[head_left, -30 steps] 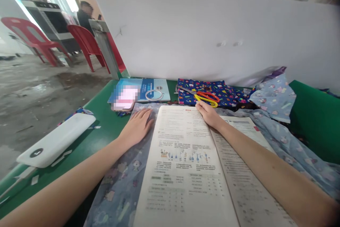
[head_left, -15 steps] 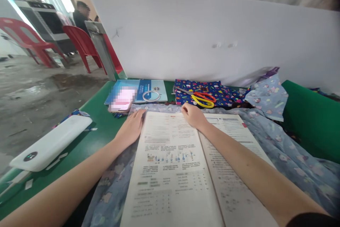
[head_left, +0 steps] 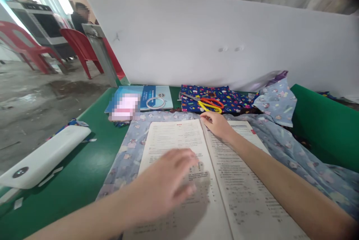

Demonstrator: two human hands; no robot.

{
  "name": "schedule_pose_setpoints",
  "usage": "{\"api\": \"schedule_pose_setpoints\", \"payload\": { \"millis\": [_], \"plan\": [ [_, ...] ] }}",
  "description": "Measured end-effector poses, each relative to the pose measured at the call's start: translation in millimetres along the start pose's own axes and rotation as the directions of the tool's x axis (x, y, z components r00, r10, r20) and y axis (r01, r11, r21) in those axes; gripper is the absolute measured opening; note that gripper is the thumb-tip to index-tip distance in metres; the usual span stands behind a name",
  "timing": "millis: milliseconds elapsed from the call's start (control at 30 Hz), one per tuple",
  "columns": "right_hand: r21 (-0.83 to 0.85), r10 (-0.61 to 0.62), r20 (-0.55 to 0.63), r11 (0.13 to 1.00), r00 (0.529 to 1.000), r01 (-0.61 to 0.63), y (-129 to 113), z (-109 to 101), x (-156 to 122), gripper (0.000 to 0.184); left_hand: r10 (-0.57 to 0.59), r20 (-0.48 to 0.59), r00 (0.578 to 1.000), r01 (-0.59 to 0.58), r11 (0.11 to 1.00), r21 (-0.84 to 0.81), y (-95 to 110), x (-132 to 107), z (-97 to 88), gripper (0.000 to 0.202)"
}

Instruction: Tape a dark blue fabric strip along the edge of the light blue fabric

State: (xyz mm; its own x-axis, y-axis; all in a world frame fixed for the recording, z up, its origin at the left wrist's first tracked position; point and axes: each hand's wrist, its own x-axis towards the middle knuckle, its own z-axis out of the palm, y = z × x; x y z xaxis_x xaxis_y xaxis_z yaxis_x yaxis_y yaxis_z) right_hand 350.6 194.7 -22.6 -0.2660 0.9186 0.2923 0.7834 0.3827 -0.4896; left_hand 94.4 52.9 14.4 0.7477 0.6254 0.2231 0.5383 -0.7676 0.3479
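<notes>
An open printed book (head_left: 235, 195) lies in front of me on a pale blue patterned cloth (head_left: 123, 161). My left hand (head_left: 171, 176), blurred by motion, hovers over the left page with fingers stretched and thumb apart, holding nothing I can see. At the top of the book, beside the gutter, my right hand (head_left: 215, 122) rests with its fingers curled in; no held thing shows. Just beyond it are scissors (head_left: 210, 106) with red and yellow handles, lying on dark blue patterned fabric (head_left: 196, 91).
A blue booklet (head_left: 165, 92) with a ring (head_left: 151, 103) and a pixelated phone-like object (head_left: 123, 107) lie at the back left. A white power bank (head_left: 50, 154) with a cable sits on the green table (head_left: 103, 150). A white panel (head_left: 179, 38) stands behind; a person (head_left: 80, 17) sits beyond.
My left hand has lifted off the book's left edge and swung right and nearer over the left page. The right hand has slid right along the top edge to the gutter.
</notes>
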Motion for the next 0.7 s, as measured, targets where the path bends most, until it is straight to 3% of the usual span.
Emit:
{"api": "schedule_pose_setpoints", "payload": {
  "millis": [67, 100, 167, 267, 367, 533, 700],
  "plan": [
    [0.057, 0.015, 0.061, 0.998, 0.998, -0.018, -4, 2, 7, 0.023, 0.236, 0.043, 0.971, -0.239, 0.967, 0.086, 29, 1, 17.7, 0.051],
    [0.067, 0.021, 0.094, 0.997, 0.995, -0.027, -6, 4, 11, 0.023, 0.32, 0.017, 0.947, -0.319, 0.934, 0.16, 39, 1, 28.4, 0.045],
    [0.072, 0.033, 0.159, 0.996, 0.987, -0.045, -7, 7, 20, 0.022, 0.421, -0.022, 0.907, -0.392, 0.862, 0.32, 51, 3, 49.4, 0.033],
    [0.1, 0.07, 0.207, 0.991, 0.976, -0.092, -4, 9, 27, 0.018, 0.428, -0.082, 0.9, -0.353, 0.827, 0.437, 58, 5, 69.6, 0.032],
    [0.15, 0.104, 0.194, 0.98, 0.976, -0.134, 1, 10, 26, 0.012, 0.381, -0.117, 0.917, -0.285, 0.831, 0.479, 59, 5, 73.7, 0.037],
    [0.135, 0.035, 0.158, 0.989, 0.987, -0.057, 8, 10, 20, 0.009, 0.367, -0.008, 0.93, -0.317, 0.814, 0.487, 56, 1, 75.1, 0.047],
    [0.008, -0.006, 0.158, 1.0, 0.987, 0.004, 7, 12, 17, 0.009, 0.364, -0.011, 0.931, -0.315, 0.822, 0.475, 53, -4, 93.4, 0.05]
  ]
}}
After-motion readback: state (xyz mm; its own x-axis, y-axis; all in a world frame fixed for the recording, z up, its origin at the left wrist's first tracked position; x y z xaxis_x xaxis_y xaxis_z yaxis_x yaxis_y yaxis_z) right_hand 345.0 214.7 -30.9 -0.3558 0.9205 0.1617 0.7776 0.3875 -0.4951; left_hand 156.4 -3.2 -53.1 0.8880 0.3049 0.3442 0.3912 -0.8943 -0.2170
